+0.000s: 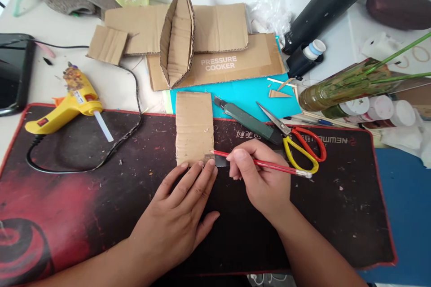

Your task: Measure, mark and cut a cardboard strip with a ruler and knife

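A small rectangular piece of cardboard [194, 121] lies upright before me on the mat. My left hand [185, 208] rests flat at its near edge, fingers stretched, thumb apart. Under those fingertips a narrow see-through strip, seemingly a ruler [222, 160], crosses the cardboard's near end; its left part is hard to make out. A red pencil [274, 166] is pinched in my right hand [261, 179]. Its point meets the cardboard's right edge just above the strip, and its eraser end points right.
Beyond the cardboard lie a green utility knife [249, 121] and scissors [291, 136]. A yellow glue gun [72, 103] with its looping cable occupies the left. Behind stands a pointed cardboard boat shape [180, 38] on cardboard sheets [222, 27]. Paint jars [380, 107] and a bottle with stems [316, 96] are right.
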`<state>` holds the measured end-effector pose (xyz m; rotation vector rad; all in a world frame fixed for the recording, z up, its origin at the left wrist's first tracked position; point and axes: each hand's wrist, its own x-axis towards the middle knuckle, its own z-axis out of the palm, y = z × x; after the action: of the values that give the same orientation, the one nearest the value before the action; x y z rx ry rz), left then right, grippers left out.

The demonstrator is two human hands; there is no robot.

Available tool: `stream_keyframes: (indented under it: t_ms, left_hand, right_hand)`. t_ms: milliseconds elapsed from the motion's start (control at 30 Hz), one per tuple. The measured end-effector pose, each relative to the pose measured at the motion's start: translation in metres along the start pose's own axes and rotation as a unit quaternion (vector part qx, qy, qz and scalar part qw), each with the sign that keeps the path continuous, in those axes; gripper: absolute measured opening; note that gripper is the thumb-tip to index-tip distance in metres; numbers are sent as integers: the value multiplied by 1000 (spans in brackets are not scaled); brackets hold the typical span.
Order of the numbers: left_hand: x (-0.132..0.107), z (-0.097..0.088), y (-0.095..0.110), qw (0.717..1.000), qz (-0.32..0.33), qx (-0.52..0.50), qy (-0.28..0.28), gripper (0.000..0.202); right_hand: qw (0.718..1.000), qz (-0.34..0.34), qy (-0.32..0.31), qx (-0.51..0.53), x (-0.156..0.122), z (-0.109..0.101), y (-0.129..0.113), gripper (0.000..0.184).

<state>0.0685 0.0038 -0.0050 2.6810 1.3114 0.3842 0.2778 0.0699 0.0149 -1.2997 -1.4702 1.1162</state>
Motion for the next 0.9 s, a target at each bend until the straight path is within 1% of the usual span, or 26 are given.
stream_keyframes:
  t_ms: [133, 467, 900]
  left_hand:
    - [0, 0, 0, 1000, -2, -10, 6, 63]
    - [0, 1, 0, 1000, 2, 7, 8, 63]
    - [0, 2, 0, 1000, -3, -10, 12, 62]
  right_hand:
    - [1000, 6, 8, 8, 1, 4, 4, 29]
    - [999, -20, -34, -30, 1, 4, 2, 32]
    - [999, -22, -29, -23, 3, 6, 4, 28]
